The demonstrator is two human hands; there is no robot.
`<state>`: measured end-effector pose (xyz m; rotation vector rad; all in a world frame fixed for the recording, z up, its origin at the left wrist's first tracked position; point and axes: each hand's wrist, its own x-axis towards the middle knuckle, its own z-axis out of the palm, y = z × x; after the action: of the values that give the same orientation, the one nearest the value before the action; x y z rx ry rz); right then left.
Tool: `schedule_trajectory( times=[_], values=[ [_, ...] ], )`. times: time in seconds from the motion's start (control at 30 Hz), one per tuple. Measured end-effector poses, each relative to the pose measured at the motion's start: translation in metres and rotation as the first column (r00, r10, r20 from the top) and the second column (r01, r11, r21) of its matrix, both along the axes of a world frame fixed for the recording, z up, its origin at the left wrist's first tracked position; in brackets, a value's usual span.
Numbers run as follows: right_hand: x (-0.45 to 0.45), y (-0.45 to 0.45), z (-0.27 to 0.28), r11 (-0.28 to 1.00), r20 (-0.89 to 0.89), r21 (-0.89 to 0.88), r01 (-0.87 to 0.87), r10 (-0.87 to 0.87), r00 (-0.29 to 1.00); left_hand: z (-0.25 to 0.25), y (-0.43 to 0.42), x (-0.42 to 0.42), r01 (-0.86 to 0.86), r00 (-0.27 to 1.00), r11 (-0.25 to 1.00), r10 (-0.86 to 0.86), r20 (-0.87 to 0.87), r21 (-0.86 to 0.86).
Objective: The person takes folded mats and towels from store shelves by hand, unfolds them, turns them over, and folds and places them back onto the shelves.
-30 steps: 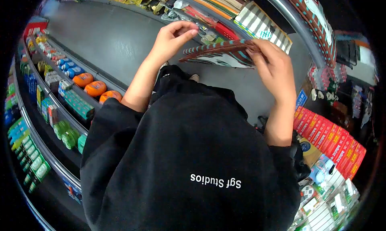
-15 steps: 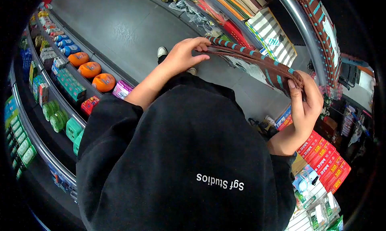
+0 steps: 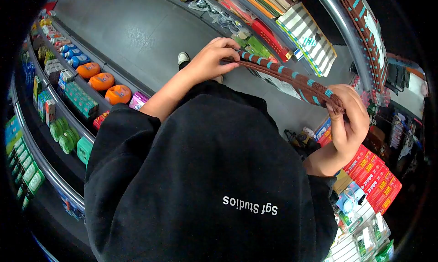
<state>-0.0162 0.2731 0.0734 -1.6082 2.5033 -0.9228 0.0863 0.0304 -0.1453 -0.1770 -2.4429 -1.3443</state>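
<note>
A folded brown towel (image 3: 289, 76) with turquoise stripes is stretched between my two hands, seen nearly edge-on with its folded layers showing. My left hand (image 3: 213, 59) pinches its left end between thumb and fingers. At the other end, my right hand (image 3: 349, 118) grips the corner, thumb on the near side and fingers behind. Part of a pale patch shows on the towel's far face; the rest of that face is hidden.
Curved shelves on the left carry orange bottles (image 3: 101, 81) and green packs (image 3: 68, 140). A striped grey-and-white cloth (image 3: 306, 38) and another brown striped towel (image 3: 365, 29) are on racks ahead. Red boxes (image 3: 376, 180) are stacked at right, past a metal rail (image 3: 344, 27).
The towel has tipped so that less of its far face shows and it looks narrower. Both hands keep their hold, with the right hand shifted slightly down and right.
</note>
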Motion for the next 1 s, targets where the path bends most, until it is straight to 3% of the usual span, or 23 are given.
schedule_trajectory(
  times=[0.27,0.33,0.47,0.53,0.57,0.63,0.67,0.73,0.87,0.93,1.0],
  values=[
    [-0.005,0.005,0.002,0.996,0.041,-0.077,-0.046,0.049,0.998,-0.005,0.007,-0.004,0.161,0.986,0.981,-0.154,-0.07,0.108],
    [-0.006,0.008,0.003,0.997,0.045,-0.067,-0.027,0.03,0.999,-0.005,0.01,0.0,0.092,0.981,0.96,-0.133,0.141,0.266],
    [-0.003,0.019,0.003,0.996,0.053,-0.027,0.088,-0.087,0.995,0.001,0.008,-0.001,0.053,0.998,0.99,-0.056,0.023,0.127],
    [-0.003,0.024,0.003,0.98,0.065,-0.002,0.2,-0.199,0.978,0.004,0.008,0.001,-0.015,0.988,0.97,-0.023,0.154,0.242],
    [-0.003,0.026,0.003,0.976,0.064,0.009,0.217,-0.218,0.974,0.007,0.009,0.001,-0.015,0.988,0.971,-0.023,0.155,0.24],
    [-0.003,0.032,0.002,0.971,0.092,-0.004,0.239,-0.238,0.967,0.012,0.011,0.0,-0.089,0.989,0.902,0.029,0.146,0.423],
    [-0.003,0.035,0.001,0.965,0.118,-0.013,0.261,-0.257,0.959,0.015,0.008,-0.001,-0.087,0.989,0.903,0.028,0.146,0.422],
    [-0.001,0.04,-0.001,0.949,0.162,-0.048,0.313,-0.302,0.94,0.021,0.002,-0.002,0.021,0.988,0.981,-0.05,0.146,0.195],
    [-0.007,0.053,-0.011,0.891,0.257,-0.117,0.438,-0.399,0.881,0.022,-0.001,-0.004,0.107,0.985,0.994,-0.11,0.133,0.027],
    [-0.013,0.063,-0.017,0.887,0.265,-0.153,0.436,-0.389,0.883,0.017,-0.005,-0.002,0.198,0.98,0.976,-0.194,0.042,-0.097],
    [-0.021,0.076,-0.023,0.863,0.288,-0.19,0.469,-0.407,0.867,0.02,-0.008,-0.001,0.213,0.977,0.977,-0.212,0.04,-0.024]
  ],
)
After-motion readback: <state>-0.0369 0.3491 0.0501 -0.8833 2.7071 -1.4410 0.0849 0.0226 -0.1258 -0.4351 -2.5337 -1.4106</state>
